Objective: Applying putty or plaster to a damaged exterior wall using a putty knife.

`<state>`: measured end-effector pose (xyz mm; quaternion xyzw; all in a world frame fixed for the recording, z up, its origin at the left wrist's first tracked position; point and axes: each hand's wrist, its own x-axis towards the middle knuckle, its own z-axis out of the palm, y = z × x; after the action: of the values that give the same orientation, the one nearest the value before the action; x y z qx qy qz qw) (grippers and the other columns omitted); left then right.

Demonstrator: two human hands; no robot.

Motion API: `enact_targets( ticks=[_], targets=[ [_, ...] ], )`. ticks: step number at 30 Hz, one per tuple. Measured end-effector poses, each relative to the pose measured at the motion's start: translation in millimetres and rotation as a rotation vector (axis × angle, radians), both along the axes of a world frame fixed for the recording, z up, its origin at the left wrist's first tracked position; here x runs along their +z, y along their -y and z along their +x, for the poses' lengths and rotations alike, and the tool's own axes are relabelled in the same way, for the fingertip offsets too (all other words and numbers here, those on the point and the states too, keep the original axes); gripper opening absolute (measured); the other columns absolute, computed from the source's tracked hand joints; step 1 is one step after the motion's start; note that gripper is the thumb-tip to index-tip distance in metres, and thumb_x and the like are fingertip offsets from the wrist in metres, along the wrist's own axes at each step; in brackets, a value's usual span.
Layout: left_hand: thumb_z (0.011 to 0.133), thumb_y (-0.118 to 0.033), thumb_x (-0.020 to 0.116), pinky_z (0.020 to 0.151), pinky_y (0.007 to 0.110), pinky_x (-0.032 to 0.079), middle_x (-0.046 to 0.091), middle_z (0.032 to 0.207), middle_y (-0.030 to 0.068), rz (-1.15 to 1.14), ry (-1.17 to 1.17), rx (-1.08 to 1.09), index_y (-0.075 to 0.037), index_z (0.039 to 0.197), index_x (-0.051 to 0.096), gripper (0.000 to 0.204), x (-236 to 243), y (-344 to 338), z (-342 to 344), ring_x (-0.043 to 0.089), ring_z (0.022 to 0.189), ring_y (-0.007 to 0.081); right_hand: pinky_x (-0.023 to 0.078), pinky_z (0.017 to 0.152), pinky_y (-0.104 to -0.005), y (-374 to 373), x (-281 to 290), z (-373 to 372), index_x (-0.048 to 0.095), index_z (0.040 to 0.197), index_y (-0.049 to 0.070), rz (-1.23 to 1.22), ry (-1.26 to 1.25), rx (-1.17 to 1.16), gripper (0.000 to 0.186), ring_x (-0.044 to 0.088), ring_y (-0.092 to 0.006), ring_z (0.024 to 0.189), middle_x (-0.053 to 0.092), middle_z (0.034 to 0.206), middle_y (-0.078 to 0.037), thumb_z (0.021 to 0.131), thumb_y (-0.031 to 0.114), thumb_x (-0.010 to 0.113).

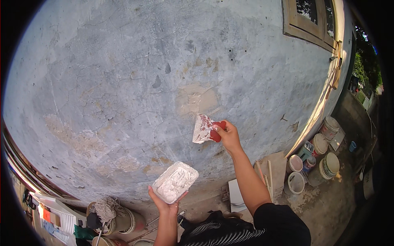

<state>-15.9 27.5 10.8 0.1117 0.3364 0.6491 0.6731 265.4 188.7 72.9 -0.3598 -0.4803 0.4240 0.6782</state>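
My right hand (228, 133) is closed round the red handle of a putty knife (202, 128), whose wide blade is smeared with whitish paste. The blade is at the wall (123, 82), just below a beige patch of fresh filler (198, 99); whether it touches the surface I cannot tell. Lower and to the left, my left hand (166, 203) grips a shallow rectangular tray of white putty (175, 182) from beneath, thumb on one side and fingers on the other. The putty looks thick and ridged. Around the patch, the blue-grey paint is cracked and flaking.
Several paint buckets (329, 165) stand on the ground at the right. At lower left are more buckets (130, 221), a string mop (110, 209) and a white slatted piece (53, 213). Wooden sticks (270, 176) lean at the wall's foot. A framed window (308, 24) is at upper right.
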Motion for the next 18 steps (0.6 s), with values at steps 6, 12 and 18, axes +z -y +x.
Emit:
enact_targets(
  ticks=[6, 12, 18],
  targets=[
    [0.093, -0.077, 0.025, 0.089, 0.075, 0.048, 0.050, 0.151, 0.0166, -0.011, 0.002, -0.003, -0.014, 0.156, 0.036, 0.089, 4.0, 0.6, 1.6, 0.054, 0.131, 0.0474, 0.051, 0.072, -0.0246, 0.8, 8.2, -0.3, 0.065, 0.099, 0.004, 0.044, 0.000, 0.061, 0.009, 0.062, -0.0067, 0.080, 0.070, 0.091, -0.001, 0.098, 0.011, 0.070],
    [0.093, -0.077, 0.026, 0.090, 0.076, 0.047, 0.050, 0.152, 0.0172, -0.009, -0.009, -0.016, -0.014, 0.156, 0.036, 0.089, 4.7, 0.8, 1.9, 0.053, 0.132, 0.0472, 0.051, 0.070, -0.0250, 4.0, 3.6, 1.4, 0.065, 0.100, 0.004, -0.001, -0.044, 0.030, 0.009, 0.062, -0.0062, 0.078, 0.070, 0.091, -0.001, 0.098, 0.012, 0.069],
    [0.093, -0.077, 0.026, 0.090, 0.075, 0.048, 0.050, 0.151, 0.0170, -0.008, -0.007, -0.027, -0.014, 0.156, 0.036, 0.090, 4.9, 1.1, 5.6, 0.054, 0.132, 0.0472, 0.052, 0.072, -0.0259, 0.0, 7.6, -2.8, 0.066, 0.101, 0.005, -0.018, -0.007, 0.074, 0.010, 0.063, -0.0071, 0.080, 0.071, 0.092, -0.002, 0.098, 0.014, 0.070]
  ],
)
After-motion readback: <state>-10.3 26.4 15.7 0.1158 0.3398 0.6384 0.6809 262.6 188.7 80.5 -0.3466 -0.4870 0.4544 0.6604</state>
